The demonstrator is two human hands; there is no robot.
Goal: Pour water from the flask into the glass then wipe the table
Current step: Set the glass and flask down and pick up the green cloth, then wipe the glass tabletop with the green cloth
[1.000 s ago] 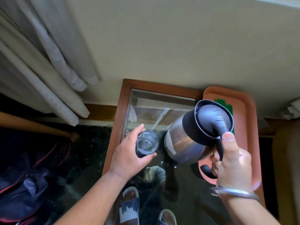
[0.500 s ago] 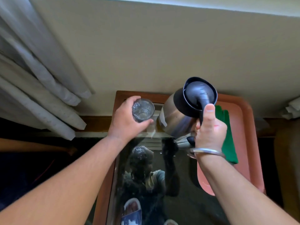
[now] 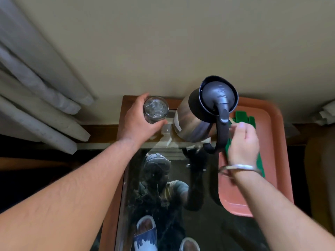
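A clear glass (image 3: 155, 109) with water in it is at the far left corner of the glass-topped table (image 3: 203, 225), and my left hand (image 3: 137, 124) is wrapped around it. The steel flask (image 3: 195, 122), with a black lid and handle, stands close to the right of the glass, at the tray's left edge. My right hand (image 3: 243, 142) is just right of the flask's handle with its fingers loose and off it, motion-blurred. Under that hand a green cloth (image 3: 261, 160) lies in the tray.
The pink tray (image 3: 273, 142) covers the table's right side. The table's far edge meets a beige wall (image 3: 163, 51). Grey curtains (image 3: 36, 87) hang to the left. Feet in sandals show through the table top.
The flask has gone from tilted toward the glass to upright on the table. My right hand has come off its handle and shifted right. My left hand still holds the glass.
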